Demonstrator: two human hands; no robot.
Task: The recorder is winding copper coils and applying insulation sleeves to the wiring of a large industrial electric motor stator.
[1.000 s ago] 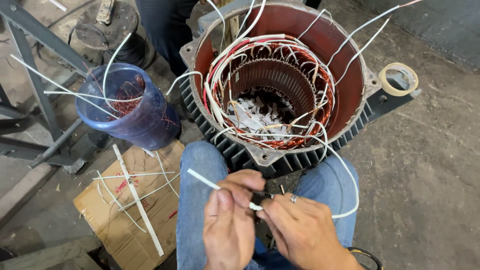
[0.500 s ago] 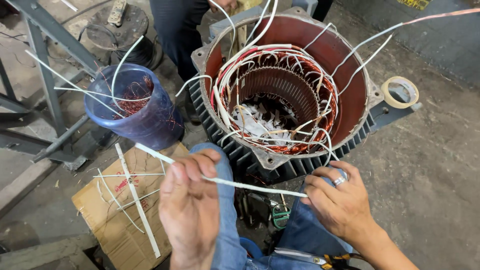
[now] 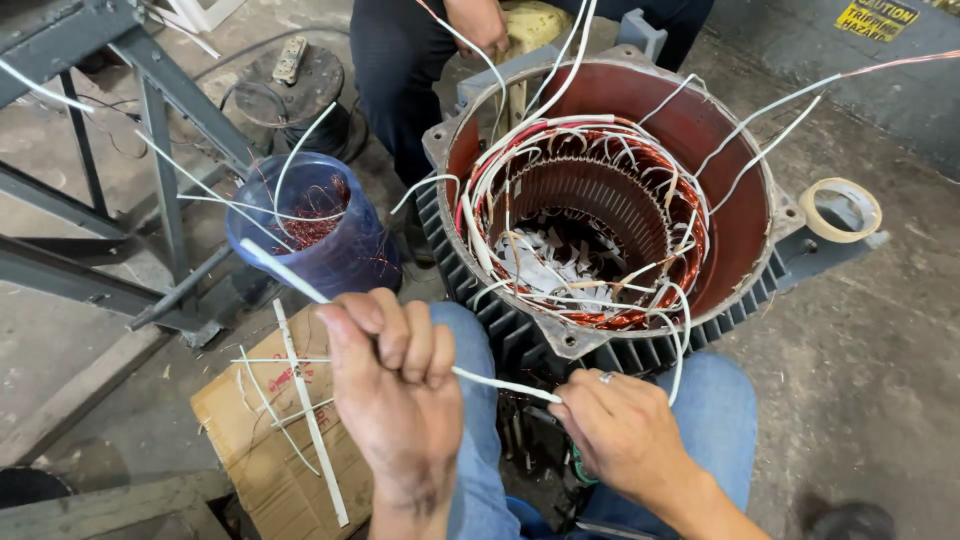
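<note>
I log the step as drawing a white sleeve [image 3: 500, 384] along a lead: left hand [image 3: 400, 400], lower centre of frame, is fisted tight around it, and right hand [image 3: 625, 435], lower right, pinches its other end between fingertips. The next move, I judge, calls for steady tension and a straight pull. Above centre sits the motor stator [image 3: 610, 200], its loose leads crowding the path; blue bucket [image 3: 315, 235] at left, cardboard [image 3: 270, 440] below it, tape roll [image 3: 842, 208] at right.

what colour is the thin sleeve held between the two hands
White. The thin sleeve runs from the left hand to the right hand, clearest in the head view.
</note>
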